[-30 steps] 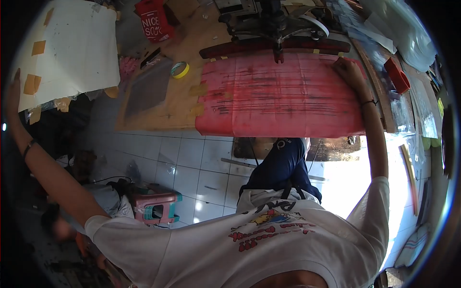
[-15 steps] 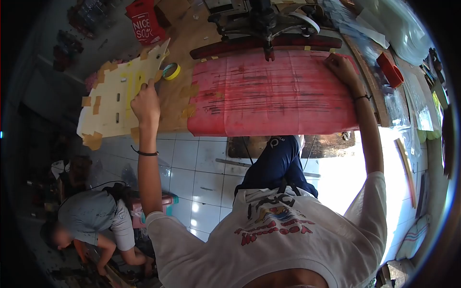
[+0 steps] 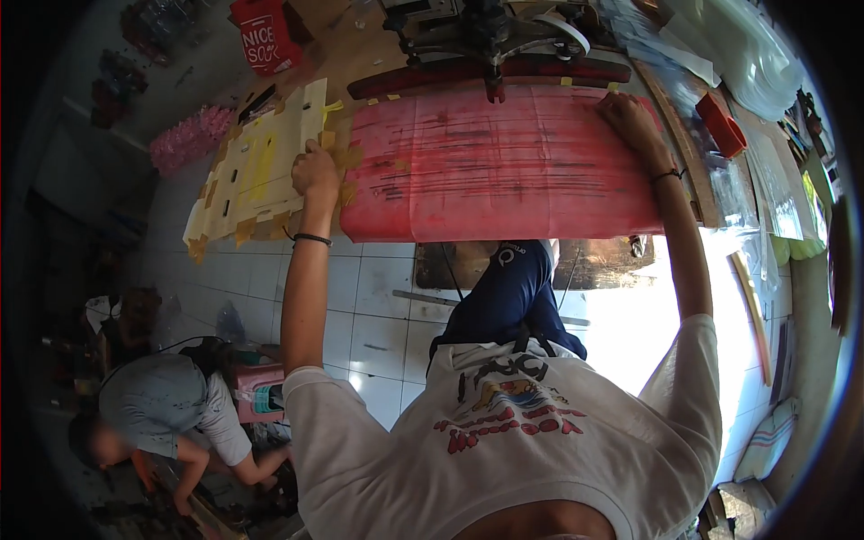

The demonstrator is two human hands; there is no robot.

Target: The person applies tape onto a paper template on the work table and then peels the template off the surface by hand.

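My left hand (image 3: pixel 316 171) is closed on the right edge of a cream board (image 3: pixel 241 184), which has brown tape along its borders and small slots. The board is tilted and its right edge lies beside a red sheet (image 3: pixel 513 162) with dark streaks, spread flat on the bench. At the sheet's upper right corner, my right hand (image 3: pixel 627 124) has its fingers curled onto the edge, close to a bit of yellow tape. A yellow piece (image 3: pixel 333 108), partly hidden, shows past the board's upper right edge.
A black metal stand (image 3: pixel 490 45) with a dark red bar (image 3: pixel 576 68) stands behind the sheet. On the right are a red-orange holder (image 3: pixel 720 126) and clear plastic sheets. A red bag (image 3: pixel 263 36) sits at the back left. Another person (image 3: pixel 157 400) crouches on the floor at lower left.
My left hand has moved right with the cream board, up to the red sheet. The board now covers most of the yellow tape roll's place. My right hand stays at the sheet's corner.
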